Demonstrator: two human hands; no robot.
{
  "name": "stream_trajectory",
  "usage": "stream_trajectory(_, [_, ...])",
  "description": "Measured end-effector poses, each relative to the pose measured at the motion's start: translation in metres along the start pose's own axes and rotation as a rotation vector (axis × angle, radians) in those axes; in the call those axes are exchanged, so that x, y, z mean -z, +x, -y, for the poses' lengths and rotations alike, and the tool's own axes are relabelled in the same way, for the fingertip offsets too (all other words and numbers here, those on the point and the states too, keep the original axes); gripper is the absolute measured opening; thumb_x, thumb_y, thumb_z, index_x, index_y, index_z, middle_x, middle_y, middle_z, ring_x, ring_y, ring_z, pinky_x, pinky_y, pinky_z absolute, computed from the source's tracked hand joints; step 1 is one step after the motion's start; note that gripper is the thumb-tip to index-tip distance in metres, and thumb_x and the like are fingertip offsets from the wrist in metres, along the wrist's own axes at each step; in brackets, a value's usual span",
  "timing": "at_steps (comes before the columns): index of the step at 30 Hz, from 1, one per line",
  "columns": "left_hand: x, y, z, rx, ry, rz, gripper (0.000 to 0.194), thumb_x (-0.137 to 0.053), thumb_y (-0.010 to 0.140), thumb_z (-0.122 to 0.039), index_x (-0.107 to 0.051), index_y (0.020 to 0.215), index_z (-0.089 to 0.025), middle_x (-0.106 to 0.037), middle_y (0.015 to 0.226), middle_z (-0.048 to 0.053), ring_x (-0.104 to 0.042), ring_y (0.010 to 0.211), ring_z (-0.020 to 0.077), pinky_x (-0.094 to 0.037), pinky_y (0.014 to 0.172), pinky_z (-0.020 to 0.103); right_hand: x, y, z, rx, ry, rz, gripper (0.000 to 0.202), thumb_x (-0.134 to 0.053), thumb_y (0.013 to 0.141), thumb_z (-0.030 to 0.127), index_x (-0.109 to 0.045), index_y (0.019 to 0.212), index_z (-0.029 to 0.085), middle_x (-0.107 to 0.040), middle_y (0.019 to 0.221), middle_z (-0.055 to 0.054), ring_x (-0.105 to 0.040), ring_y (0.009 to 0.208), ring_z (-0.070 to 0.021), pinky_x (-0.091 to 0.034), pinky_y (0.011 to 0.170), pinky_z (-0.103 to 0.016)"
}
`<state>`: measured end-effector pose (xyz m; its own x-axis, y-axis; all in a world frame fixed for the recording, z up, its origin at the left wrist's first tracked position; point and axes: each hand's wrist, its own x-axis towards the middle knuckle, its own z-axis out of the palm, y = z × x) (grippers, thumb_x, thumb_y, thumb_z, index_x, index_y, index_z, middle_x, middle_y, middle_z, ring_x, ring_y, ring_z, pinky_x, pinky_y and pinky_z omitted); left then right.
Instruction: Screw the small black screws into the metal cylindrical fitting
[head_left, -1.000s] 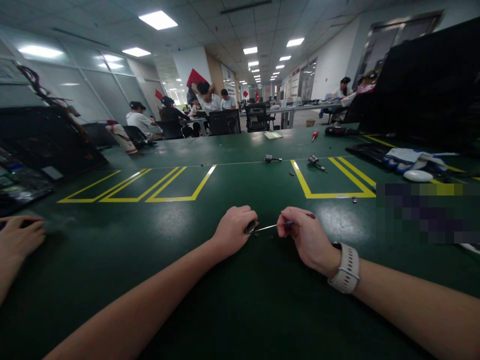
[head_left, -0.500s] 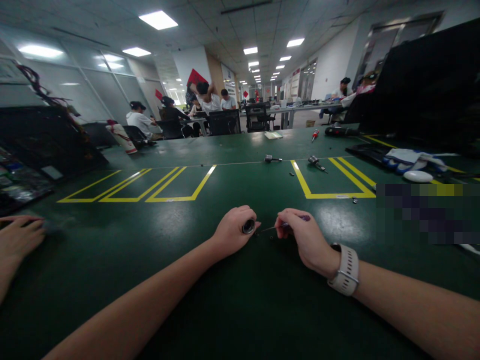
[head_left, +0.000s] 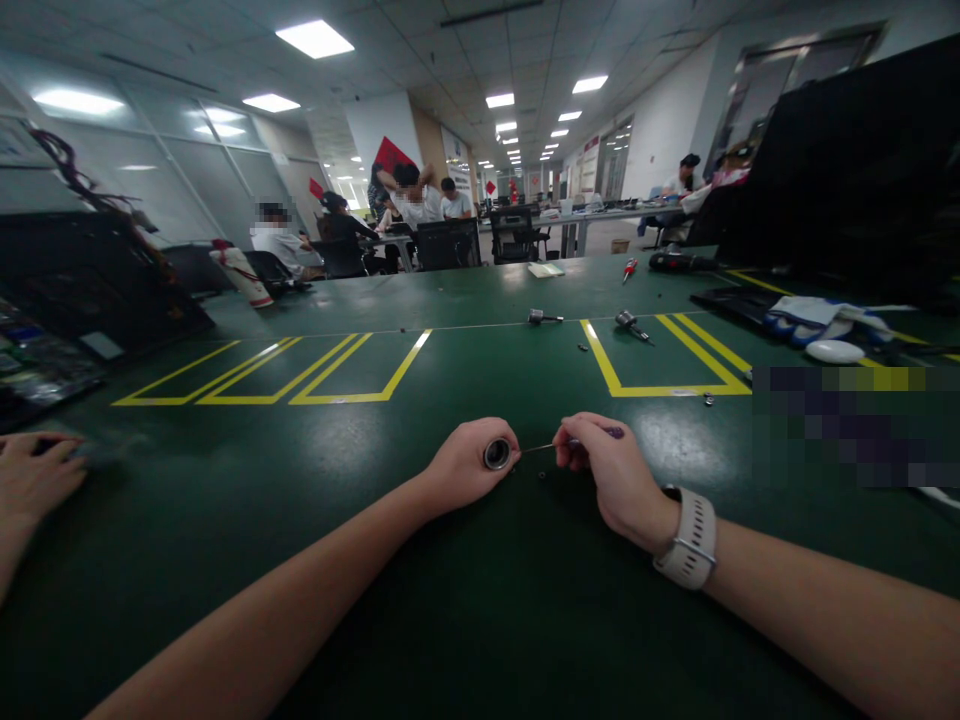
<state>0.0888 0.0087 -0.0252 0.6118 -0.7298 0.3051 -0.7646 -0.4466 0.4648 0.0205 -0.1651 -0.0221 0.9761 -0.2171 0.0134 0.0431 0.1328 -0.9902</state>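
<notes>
While R hand (head_left: pixel 611 480) holds tool (head_left: pixel 616 433), L hand (head_left: pixel 465 465) turned ring (head_left: pixel 496 456) twd cam.

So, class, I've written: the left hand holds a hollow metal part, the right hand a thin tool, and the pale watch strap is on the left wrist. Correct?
Not quite: the head view shows the pale watch strap on the right wrist. The left hand does hold a hollow metal part, and the right hand a thin tool.

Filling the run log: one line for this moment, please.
left hand: holds hollow metal part | right hand: holds thin-shafted tool, pointed toward left hand | nearby: small part on green table
</notes>
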Motion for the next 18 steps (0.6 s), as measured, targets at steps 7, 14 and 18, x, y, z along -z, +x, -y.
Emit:
stream_trajectory(7, [0.0, 0.0, -0.001, 0.021, 0.015, -0.018, 0.006, -0.056, 0.079, -0.023, -0.057, 0.078, -0.017, -0.061, 0.077, 0.001, -0.057, 0.071, 0.0141, -0.044, 0.065, 0.027, 0.004, 0.006, 0.001, -0.033, 0.102, -0.075, 0.023, -0.053, 0.073, 0.033, -0.053, 0.056, 0.017, -0.049, 0.05, 0.001, -0.045, 0.049, -0.0117, -0.033, 0.049, -0.027])
stream_trajectory(14, [-0.001, 0.002, 0.004, 0.221, 0.17, -0.445, 0.027, -0.061, 0.076, -0.043, -0.055, 0.072, -0.017, -0.059, 0.073, 0.002, -0.054, 0.071, 0.0166, -0.043, 0.069, 0.031, 0.001, 0.006, -0.005, 0.021, 0.03, 0.033, 0.014, -0.062, 0.072, 0.03, -0.062, 0.079, 0.018, -0.062, 0.079, -0.002, -0.057, 0.077, -0.0166, -0.044, 0.073, -0.032])
stream_trajectory(18, [-0.002, 0.002, 0.007, 0.319, 0.155, -0.558, 0.034, -0.057, 0.076, -0.051, -0.053, 0.073, -0.018, -0.056, 0.071, 0.0, -0.053, 0.068, 0.0151, -0.042, 0.064, 0.028, -0.004, -0.007, -0.003, 0.133, -0.294, 0.295, 0.022, -0.062, 0.077, 0.027, -0.065, 0.098, 0.02, -0.066, 0.098, -0.006, -0.059, 0.093, -0.0225, -0.042, 0.086, -0.042])
